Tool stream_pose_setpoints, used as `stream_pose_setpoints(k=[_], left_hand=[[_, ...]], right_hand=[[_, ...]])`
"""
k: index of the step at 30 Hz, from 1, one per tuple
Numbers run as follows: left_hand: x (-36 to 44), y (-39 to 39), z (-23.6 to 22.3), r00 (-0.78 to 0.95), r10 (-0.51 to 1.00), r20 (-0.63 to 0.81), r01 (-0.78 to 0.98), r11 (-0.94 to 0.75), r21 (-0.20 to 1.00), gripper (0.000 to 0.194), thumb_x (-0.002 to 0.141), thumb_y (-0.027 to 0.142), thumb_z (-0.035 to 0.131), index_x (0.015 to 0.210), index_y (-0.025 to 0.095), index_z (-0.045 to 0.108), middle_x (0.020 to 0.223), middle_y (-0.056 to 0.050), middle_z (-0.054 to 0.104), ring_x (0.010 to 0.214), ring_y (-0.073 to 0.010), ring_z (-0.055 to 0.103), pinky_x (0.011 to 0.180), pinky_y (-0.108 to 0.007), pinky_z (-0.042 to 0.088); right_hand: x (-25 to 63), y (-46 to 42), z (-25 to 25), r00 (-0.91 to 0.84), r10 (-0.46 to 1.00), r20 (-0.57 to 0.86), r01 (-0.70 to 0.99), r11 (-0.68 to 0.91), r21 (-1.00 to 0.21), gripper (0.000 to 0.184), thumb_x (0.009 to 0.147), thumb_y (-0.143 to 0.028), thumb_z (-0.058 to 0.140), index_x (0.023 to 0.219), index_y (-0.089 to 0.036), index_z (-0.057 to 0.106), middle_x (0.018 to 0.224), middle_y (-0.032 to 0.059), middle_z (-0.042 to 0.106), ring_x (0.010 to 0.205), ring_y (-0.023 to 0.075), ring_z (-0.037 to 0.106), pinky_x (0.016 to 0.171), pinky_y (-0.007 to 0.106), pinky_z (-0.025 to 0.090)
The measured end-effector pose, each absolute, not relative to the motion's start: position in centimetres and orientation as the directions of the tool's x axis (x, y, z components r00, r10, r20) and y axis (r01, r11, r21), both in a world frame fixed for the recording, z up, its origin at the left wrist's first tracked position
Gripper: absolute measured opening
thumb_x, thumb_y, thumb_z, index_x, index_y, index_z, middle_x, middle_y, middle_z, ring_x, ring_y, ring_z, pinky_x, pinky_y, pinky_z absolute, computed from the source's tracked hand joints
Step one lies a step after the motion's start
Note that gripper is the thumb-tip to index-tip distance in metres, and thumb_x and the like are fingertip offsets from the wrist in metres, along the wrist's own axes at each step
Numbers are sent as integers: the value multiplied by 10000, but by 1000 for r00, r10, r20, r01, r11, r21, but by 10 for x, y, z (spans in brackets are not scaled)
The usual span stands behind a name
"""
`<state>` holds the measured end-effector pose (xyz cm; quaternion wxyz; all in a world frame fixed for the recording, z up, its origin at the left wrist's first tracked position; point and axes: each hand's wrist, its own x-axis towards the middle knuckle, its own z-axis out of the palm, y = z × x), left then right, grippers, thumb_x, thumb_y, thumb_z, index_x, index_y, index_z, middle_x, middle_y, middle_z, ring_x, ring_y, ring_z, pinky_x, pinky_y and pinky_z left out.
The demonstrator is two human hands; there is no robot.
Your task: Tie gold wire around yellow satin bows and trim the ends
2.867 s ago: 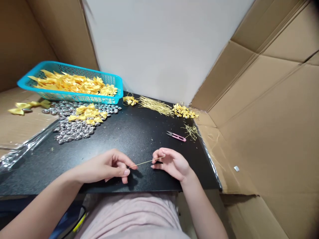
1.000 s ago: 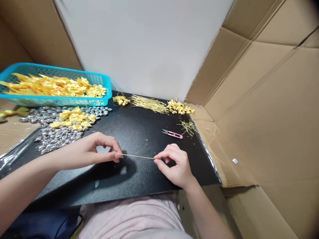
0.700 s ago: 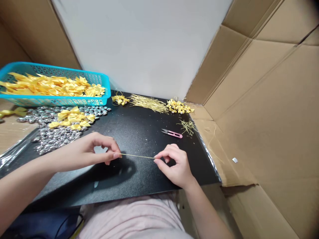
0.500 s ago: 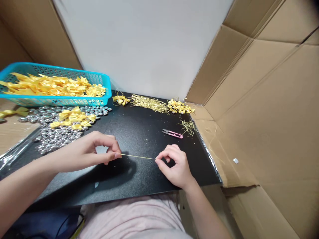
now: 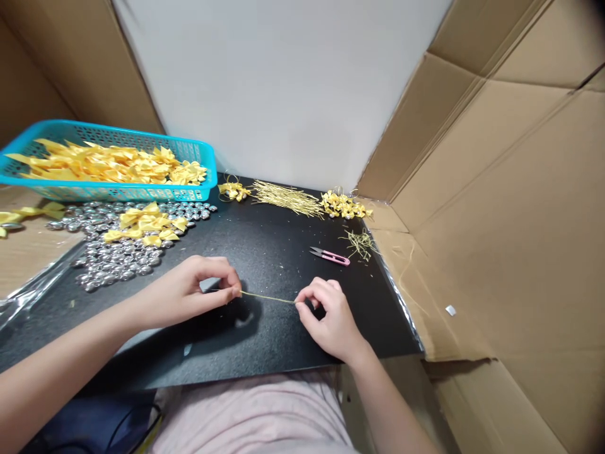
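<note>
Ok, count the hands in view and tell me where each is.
2: the left hand and the right hand, both over the black tabletop, pinching the same thin yellow thread, the right hand nearer the pink snips.

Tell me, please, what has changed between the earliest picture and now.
The right hand has gone from loosely curled to a fingertip pinch on the yellow cord. The left hand, pinching the cord in both, has moved forward, away from the body. The pink thread snips and turquoise basket stayed put.
</note>
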<state>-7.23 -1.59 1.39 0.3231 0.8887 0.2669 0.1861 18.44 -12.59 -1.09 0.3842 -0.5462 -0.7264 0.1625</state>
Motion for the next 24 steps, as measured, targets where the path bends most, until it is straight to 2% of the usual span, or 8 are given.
stream_pose_setpoints(k=[6,13,17,21,24], left_hand=[[-69,-20,20,776,595,210,326,-663,674,225,875,273,553,686,199,650,672,26,659,647,-126,582,644,-218,432],[-69,-23,20,793,567,225,289,-674,680,246,856,209,529,621,189,599,622,33,617,595,-112,547,611,-215,409],[-69,-25,18,789,577,210,302,-662,686,261,861,231,529,612,190,595,619,31,618,598,-114,546,621,-216,412],[-70,-26,16,785,609,116,373,-614,696,247,890,306,544,707,204,673,702,12,678,670,-141,589,665,-231,435],[-72,-24,12,798,599,66,429,-642,636,251,907,349,544,771,216,708,738,-3,701,722,-167,602,691,-251,439]], right_hand=[[180,-126,-12,-74,868,491,686,402,-607,78,779,-130,541,724,-181,561,649,-52,464,609,99,451,741,295,295],[179,-127,-13,-36,833,553,733,398,-551,85,756,-132,543,685,-175,559,625,-53,470,599,98,451,731,303,272],[178,-126,-13,-15,821,571,762,380,-525,88,760,-128,547,687,-173,571,633,-51,508,604,96,464,734,305,263],[178,-125,-15,22,885,465,797,266,-543,98,762,-119,562,690,-177,596,650,-46,539,625,100,487,751,308,261],[178,-125,-18,23,944,330,812,175,-557,107,759,-108,578,690,-182,609,673,-46,566,653,102,506,763,312,254]])
